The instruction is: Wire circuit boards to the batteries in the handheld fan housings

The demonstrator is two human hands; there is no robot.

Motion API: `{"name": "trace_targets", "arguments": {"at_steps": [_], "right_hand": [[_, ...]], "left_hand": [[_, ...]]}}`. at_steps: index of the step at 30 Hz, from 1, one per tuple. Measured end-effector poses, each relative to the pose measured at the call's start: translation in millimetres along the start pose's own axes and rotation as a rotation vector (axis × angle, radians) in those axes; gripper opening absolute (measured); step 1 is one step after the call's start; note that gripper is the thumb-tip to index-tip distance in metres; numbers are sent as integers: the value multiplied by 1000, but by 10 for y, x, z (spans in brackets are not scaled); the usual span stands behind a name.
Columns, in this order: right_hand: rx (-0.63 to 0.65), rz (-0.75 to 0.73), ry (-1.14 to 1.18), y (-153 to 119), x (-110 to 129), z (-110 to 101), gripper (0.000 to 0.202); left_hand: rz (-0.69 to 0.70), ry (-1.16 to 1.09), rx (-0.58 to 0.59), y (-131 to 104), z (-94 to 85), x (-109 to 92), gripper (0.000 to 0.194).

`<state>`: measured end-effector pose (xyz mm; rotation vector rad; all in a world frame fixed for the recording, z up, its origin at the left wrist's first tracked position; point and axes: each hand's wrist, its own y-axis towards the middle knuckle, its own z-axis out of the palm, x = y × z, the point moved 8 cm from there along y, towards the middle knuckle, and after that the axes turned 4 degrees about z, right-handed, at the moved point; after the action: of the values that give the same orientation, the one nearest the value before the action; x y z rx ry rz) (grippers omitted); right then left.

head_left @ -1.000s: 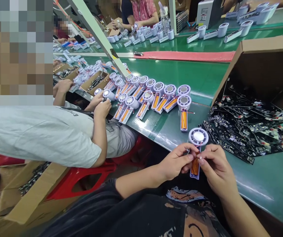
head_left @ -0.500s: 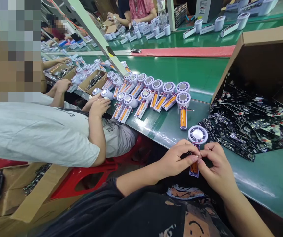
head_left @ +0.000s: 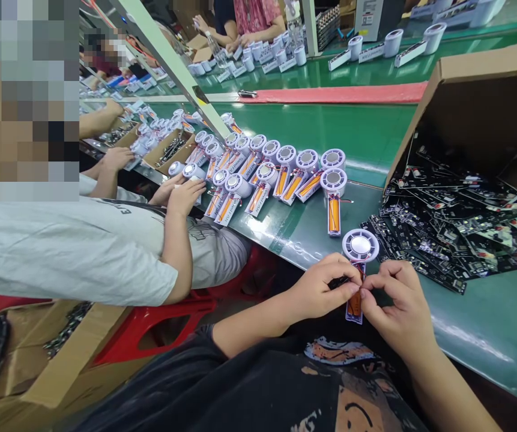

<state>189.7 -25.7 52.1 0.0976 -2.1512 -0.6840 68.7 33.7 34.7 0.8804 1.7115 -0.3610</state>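
A white handheld fan [head_left: 361,247] lies near the table's front edge, its round grille toward the table and its open handle pointing at me. An orange battery [head_left: 354,305] sits inside that handle. Thin red and black wires [head_left: 361,262] run from the head to my fingertips. My left hand [head_left: 325,287] is closed in a pinch over the handle; a dark patch shows between its thumb and fingers, too hidden to name. Opposite it, my right hand [head_left: 396,303] pinches at the wire ends, thumb against forefinger. The tiny piece between the fingertips is mostly covered.
Black circuit boards [head_left: 447,234] spill from a tipped cardboard box [head_left: 478,66] at right. Several open-handled fans [head_left: 285,155] stand in rows to the left on the green table [head_left: 478,336]. A co-worker's arm [head_left: 179,222] rests at the left; a red stool [head_left: 150,327] is below.
My right fingertips have drawn slightly apart from my left ones. The fan stays in place. The neighbouring co-worker's arm has shifted a little, and the view has moved slightly.
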Motion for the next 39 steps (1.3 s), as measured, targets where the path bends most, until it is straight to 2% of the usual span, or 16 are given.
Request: {"name": "trace_targets", "arguments": {"at_steps": [3,6,10,13,16,19,24,30,35,39], "right_hand": [[-53,1,-38,-18,5,-23,8],[-100,-18,-72,-47,17,-29,5],[-103,-54,-81,-69,20,-9,14],[-111,-66,-56,-45,23,-19,15],[-149,-72,-63,-3,46,-41,9],[-159,-67,-101,19,64,-26,7],[-155,-38,-163,11,54,-30,6],[-135,-45,-170,-5,50,-54,11],[-125,-129,-183,-12,113,-63,15],[-119,-160,-197,0,118,-84,17]], "left_hand": [[-9,1,-2,3,1,10,13],[-16,-15,-68,-12,-11,37,13],[-47,-86,-158,-55,0,99,18],[-136,-371,-165,-85,95,231,20],[-256,-756,-126,-91,244,372,39],[-328,-890,-132,-76,273,446,40],[-364,-863,-115,-75,233,485,40],[-332,-611,-40,-94,198,381,39],[-348,-437,-34,-53,108,237,39],[-371,-412,-37,-22,54,248,39]]}}
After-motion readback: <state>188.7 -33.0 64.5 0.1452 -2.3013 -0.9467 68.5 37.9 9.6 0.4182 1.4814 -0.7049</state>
